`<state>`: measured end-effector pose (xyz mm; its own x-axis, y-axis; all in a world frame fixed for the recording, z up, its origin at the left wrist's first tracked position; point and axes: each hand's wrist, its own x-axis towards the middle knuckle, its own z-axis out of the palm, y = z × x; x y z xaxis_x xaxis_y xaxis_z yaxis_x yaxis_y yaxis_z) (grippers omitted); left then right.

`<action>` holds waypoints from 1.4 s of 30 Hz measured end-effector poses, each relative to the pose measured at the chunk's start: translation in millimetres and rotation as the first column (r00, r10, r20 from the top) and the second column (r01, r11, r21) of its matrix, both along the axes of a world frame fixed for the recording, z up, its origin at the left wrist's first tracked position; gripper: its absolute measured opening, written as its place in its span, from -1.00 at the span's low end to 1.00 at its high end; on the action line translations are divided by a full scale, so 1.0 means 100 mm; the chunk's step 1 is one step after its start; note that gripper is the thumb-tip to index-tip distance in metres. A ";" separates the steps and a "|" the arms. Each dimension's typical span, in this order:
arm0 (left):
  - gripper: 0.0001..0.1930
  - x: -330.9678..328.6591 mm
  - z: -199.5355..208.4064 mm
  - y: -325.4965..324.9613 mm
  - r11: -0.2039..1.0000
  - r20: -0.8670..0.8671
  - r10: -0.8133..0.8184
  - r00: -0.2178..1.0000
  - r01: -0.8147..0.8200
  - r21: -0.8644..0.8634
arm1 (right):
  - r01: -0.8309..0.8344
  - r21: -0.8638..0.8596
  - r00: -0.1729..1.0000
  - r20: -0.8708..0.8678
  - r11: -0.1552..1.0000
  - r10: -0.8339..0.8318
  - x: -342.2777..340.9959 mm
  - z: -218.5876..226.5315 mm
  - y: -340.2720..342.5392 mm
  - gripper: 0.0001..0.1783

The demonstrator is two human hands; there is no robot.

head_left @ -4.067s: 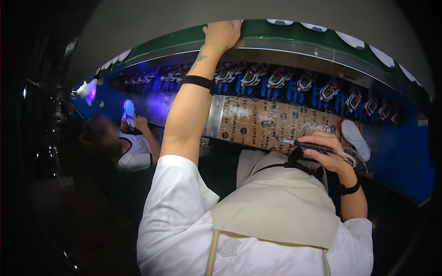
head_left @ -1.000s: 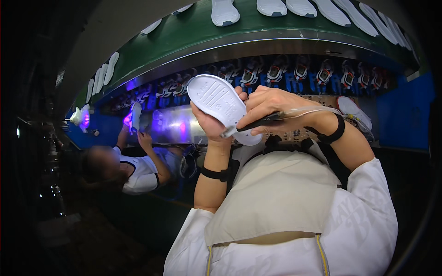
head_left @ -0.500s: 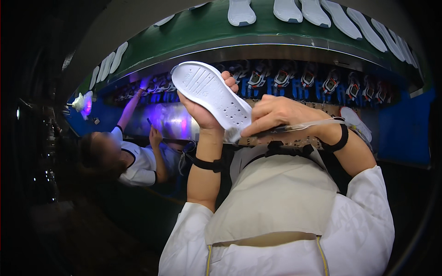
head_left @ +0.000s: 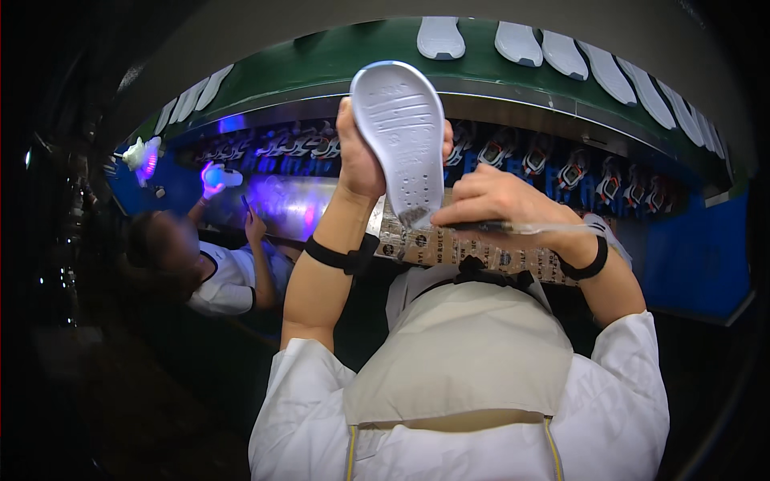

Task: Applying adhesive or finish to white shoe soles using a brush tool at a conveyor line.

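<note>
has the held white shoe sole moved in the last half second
Yes, up and right in view: the shoe sole now reaches past the green shelf's metal edge.

A green shelf [head_left: 305, 60] with a metal front edge is running beyond the far edge of the desk [head_left: 298, 200], and a plain grey surface [head_left: 273, 24] is curving above it. Violet light is glowing over the desk's left part and reflecting off its metal top, while a flat blue surface [head_left: 698, 248] is spreading past its right end. Beyond the near edge, floor [head_left: 208, 385] is fading into darkness.
</note>
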<state>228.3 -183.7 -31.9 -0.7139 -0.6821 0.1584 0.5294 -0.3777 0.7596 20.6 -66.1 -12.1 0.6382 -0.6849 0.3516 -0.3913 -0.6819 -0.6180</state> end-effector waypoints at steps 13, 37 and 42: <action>-0.06 -0.46 -0.05 -0.12 0.914 0.804 0.081 0.589 0.278 -0.295 | 0.066 -0.112 0.998 0.021 0.992 -0.064 -0.08 -0.08 0.09 -0.58; -0.31 -0.02 -0.17 -0.13 0.966 0.771 -0.138 0.621 0.256 -0.033 | 0.061 -0.165 0.978 -0.186 0.984 -0.092 -0.11 -0.19 -0.05 -0.57; -0.21 0.35 -0.79 -0.25 0.993 0.690 0.100 0.716 -0.114 -0.025 | -0.103 0.054 0.987 -0.116 0.993 0.109 -0.03 -0.34 -0.06 -0.62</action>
